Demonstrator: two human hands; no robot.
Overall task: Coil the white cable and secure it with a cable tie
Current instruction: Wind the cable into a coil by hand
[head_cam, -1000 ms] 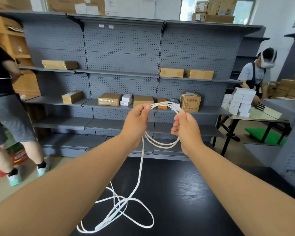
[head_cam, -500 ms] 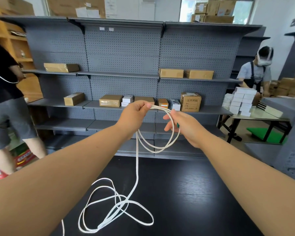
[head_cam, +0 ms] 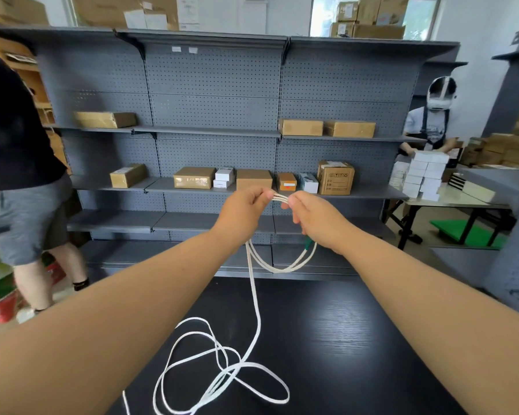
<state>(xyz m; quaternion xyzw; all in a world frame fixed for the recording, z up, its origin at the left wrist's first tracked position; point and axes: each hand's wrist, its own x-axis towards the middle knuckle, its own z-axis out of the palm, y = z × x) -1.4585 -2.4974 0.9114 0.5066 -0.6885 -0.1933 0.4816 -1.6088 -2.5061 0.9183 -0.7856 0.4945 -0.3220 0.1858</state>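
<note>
I hold a small coil of the white cable (head_cam: 282, 266) up in front of me. My left hand (head_cam: 243, 212) pinches the top of the loops, and my right hand (head_cam: 315, 220) grips the same strands right beside it. The loops hang below both hands, with a green piece (head_cam: 307, 243) showing under my right palm. One strand drops from the coil to a loose tangle of cable (head_cam: 219, 372) lying on the black table (head_cam: 342, 339). No cable tie is visible.
A grey pegboard shelving unit (head_cam: 216, 115) with cardboard boxes stands behind the table. A person in grey shorts (head_cam: 21, 205) stands at the left. Another person (head_cam: 432, 124) works at a side table with stacked white boxes (head_cam: 423, 175) at the right.
My right hand, open half a second ago, has come in beside the left and closed on the top of the coil. The loops have narrowed, and the loose cable on the table has shifted.
</note>
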